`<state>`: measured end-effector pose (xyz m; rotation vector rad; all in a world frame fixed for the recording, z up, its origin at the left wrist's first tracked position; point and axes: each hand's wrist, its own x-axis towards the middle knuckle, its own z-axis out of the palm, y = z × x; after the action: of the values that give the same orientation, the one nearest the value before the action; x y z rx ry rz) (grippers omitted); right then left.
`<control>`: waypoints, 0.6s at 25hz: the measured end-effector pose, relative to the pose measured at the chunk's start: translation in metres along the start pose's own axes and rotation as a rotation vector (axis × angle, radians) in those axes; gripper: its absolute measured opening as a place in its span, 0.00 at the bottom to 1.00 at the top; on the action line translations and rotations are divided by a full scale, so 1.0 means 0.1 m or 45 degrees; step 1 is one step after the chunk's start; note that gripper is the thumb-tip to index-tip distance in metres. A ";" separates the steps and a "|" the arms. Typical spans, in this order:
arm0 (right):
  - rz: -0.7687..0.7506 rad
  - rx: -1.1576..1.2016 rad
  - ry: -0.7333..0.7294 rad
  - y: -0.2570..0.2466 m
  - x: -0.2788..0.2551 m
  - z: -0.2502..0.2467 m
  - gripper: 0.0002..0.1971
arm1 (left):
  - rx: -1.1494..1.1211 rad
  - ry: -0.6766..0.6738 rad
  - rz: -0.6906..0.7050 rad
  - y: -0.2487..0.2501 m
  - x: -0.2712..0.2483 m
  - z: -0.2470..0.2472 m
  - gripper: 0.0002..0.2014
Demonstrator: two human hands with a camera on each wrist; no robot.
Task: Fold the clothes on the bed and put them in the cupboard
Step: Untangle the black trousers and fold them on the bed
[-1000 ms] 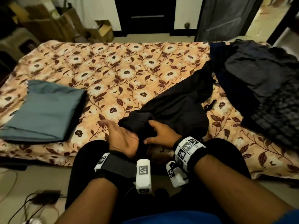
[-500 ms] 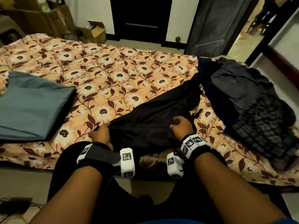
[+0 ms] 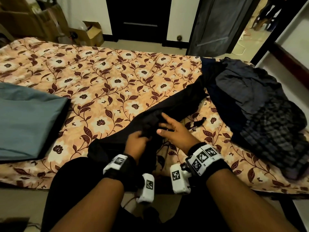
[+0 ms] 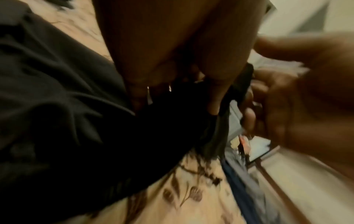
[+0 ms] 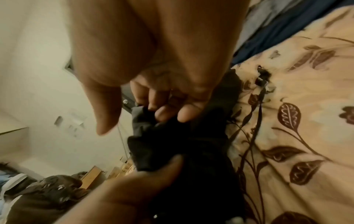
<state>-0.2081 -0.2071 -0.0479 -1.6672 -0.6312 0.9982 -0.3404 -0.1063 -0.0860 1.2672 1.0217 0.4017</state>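
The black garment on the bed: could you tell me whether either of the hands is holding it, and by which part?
The left hand grips a bunched fold of the black garment near its close end. The right hand only rests spread fingers on it.

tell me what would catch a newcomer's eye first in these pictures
Most likely the two hands at the near edge of the floral bed cover: the left hand grips a bunched black garment while the right hand spreads its fingers over it. Next, the folded teal cloth on the left side of the bed, and the heap of dark unfolded clothes on the right.
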 end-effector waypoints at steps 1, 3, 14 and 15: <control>0.041 -0.064 0.039 0.06 0.04 -0.06 0.28 | -0.144 0.319 -0.086 0.07 0.12 -0.22 0.10; 0.118 -0.293 0.264 0.26 0.16 -0.18 0.19 | -0.095 0.933 -0.150 0.19 0.25 -0.70 0.18; -0.421 -1.338 -0.428 0.24 0.68 0.34 0.31 | 1.134 -0.081 0.055 -0.20 0.35 -0.28 0.20; -0.423 -1.542 -0.635 0.17 0.74 0.39 0.29 | 1.315 -0.140 -0.006 -0.22 0.28 -0.24 0.23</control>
<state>-0.2047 -0.1336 -0.0909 -2.1675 -2.0676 0.7998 -0.3507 -0.0782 -0.1167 2.1639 1.1714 -0.2619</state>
